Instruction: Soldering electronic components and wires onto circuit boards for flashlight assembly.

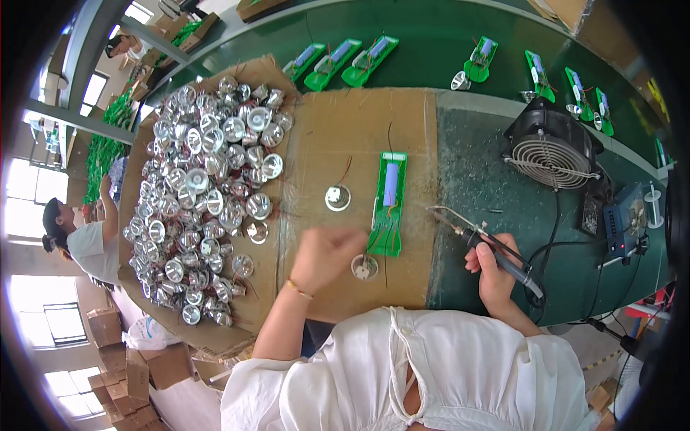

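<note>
My right hand (494, 269) is wrapped round a soldering iron (514, 266), its thin tip pointing left over the edge of the cardboard sheet. On the cardboard lies a green plastic housing (388, 241) with a lilac cylindrical battery (390, 184) and thin wires. My left hand (323, 257), blurred, is closed by the housing's lower left edge; what its fingertips pinch, if anything, I cannot make out. Just below them sits a small reflector cup (364, 267). Left of the housing, another reflector cup (337, 197) with red wires rests on the cardboard.
A cardboard box (248, 332) heaped with silvery reflector cups (208, 187) stands left. On the right are a black fan (550, 154), a blue soldering station (624, 219) and a solder spool (652, 207). Several green housings (370, 61) line the far side. A co-worker (90, 237) sits at left.
</note>
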### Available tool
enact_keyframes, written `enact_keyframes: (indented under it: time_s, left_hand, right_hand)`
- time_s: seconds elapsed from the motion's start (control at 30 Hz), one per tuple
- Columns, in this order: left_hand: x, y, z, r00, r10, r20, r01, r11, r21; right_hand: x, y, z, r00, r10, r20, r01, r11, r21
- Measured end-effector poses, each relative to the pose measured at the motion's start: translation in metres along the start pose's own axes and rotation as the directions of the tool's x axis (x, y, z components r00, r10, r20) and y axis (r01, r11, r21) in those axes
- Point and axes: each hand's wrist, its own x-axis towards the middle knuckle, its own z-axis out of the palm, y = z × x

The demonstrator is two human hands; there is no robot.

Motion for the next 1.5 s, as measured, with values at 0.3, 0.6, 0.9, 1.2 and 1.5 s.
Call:
enact_keyframes:
  time_s: [0.3,0.6,0.9,1.2,1.5]
  left_hand:
    - [0.171,0.083,0.035,0.979,0.197,-0.060,-0.169,0.936,0.310]
    - [0.261,0.066,0.002,0.927,0.302,-0.224,0.006,0.584,0.812]
    - [0.131,0.053,0.019,0.853,0.503,-0.137,-0.222,0.588,0.778]
    - [0.044,0.024,0.001,0.685,0.612,-0.395,-0.257,0.710,0.655]
    - [0.041,-0.020,-0.001,0.776,0.612,-0.153,-0.168,0.435,0.885]
  right_hand:
    - [0.007,0.003,0.001,0.995,0.083,-0.059,-0.083,0.997,0.005]
    - [0.002,0.000,0.001,0.996,0.087,-0.021,-0.085,0.993,0.083]
    - [0.010,0.003,0.000,0.996,0.081,-0.043,-0.078,0.995,0.060]
    - [0.008,0.007,0.003,0.998,-0.037,-0.042,0.037,0.999,0.022]
    - [0.003,0.008,0.004,0.999,-0.029,-0.033,0.030,0.999,0.042]
